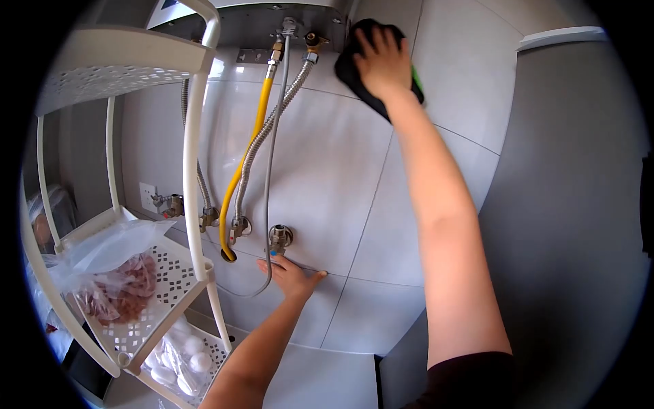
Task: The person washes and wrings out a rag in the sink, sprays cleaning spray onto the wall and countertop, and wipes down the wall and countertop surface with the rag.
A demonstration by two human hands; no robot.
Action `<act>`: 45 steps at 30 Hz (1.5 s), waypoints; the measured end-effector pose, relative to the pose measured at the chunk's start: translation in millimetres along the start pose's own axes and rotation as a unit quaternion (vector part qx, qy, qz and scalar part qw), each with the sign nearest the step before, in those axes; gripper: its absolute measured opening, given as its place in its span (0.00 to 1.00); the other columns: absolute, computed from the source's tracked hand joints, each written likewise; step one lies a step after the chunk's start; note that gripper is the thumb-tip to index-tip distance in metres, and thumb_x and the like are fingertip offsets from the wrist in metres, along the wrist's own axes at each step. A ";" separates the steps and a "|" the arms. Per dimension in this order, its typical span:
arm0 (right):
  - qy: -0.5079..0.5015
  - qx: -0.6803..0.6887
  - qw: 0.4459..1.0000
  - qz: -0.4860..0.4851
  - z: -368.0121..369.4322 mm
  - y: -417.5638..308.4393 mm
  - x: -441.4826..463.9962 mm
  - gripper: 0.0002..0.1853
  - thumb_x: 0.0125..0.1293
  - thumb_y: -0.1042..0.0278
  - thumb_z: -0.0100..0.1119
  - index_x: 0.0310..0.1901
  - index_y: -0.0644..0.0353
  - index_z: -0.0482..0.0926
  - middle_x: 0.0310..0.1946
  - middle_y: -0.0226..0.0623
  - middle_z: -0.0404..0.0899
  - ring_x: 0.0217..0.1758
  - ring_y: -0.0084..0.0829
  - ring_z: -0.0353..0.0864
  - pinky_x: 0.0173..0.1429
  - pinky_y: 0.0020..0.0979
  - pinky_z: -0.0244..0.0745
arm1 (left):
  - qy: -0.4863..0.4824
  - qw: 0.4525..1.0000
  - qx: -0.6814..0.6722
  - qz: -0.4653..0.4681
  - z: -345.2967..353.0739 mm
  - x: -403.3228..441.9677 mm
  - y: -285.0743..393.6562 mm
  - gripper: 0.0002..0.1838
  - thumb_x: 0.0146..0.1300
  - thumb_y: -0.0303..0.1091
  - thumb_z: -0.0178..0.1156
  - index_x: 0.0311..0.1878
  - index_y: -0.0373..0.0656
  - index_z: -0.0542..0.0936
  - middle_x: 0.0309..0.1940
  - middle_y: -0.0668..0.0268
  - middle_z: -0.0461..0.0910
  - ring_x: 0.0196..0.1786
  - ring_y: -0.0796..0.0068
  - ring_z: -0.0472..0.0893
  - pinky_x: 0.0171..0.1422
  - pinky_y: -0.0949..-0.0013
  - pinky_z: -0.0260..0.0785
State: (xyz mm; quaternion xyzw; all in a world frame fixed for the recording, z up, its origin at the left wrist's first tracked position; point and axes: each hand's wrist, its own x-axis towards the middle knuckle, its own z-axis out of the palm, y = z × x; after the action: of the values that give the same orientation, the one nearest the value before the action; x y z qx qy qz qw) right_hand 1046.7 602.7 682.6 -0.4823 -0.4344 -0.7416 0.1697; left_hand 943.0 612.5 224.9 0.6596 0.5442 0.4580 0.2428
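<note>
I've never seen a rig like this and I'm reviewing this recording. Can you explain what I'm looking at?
There is no robot here: one person works with two bare hands, and the single picture comes from a camera worn on their head.

The right hand lies spread over a black cloth with a green edge, against a pale grey tiled wall. The left hand touches the wall below a metal valve with a blue dot and holds nothing visible. A yellow hose hangs nearby.

On the white plastic rack are clear bags, one with reddish contents, another with white rounded items.
</note>
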 end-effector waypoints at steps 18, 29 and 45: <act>-0.017 0.097 0.992 -0.076 -38.5 -62.5 -72.7 0.31 0.64 0.50 0.53 0.65 0.56 0.67 0.67 0.32 0.66 0.71 0.34 0.59 0.74 0.46 0.50 | -0.001 1.000 -0.023 -0.013 -5.7 1.5 0.0 0.77 0.33 0.52 0.82 0.71 0.32 0.31 0.71 0.30 0.32 0.75 0.35 0.35 0.79 0.53 0.36; -0.106 0.139 0.965 -0.195 -47.0 -163.6 -74.0 0.28 0.69 0.52 0.42 0.67 0.54 0.66 0.69 0.38 0.63 0.74 0.36 0.55 0.78 0.45 0.41 | -0.010 0.999 -0.040 0.023 -7.4 -1.6 3.0 0.80 0.33 0.54 0.81 0.70 0.28 0.27 0.69 0.25 0.25 0.75 0.31 0.28 0.78 0.47 0.29; -0.063 0.215 0.952 -0.208 -59.7 -184.8 -220.1 0.32 0.59 0.48 0.61 0.66 0.41 0.68 0.62 0.24 0.69 0.69 0.28 0.61 0.75 0.43 0.48 | -0.007 0.999 -0.017 0.037 -11.8 -2.5 4.7 0.80 0.34 0.56 0.80 0.70 0.25 0.27 0.68 0.22 0.24 0.74 0.28 0.27 0.77 0.45 0.28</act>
State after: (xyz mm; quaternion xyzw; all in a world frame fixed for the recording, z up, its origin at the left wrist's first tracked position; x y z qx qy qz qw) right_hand 993.9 622.0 394.5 -0.3789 -0.6844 -0.6173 0.0834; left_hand 935.1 606.7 233.4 0.6784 0.5099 0.4709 0.2407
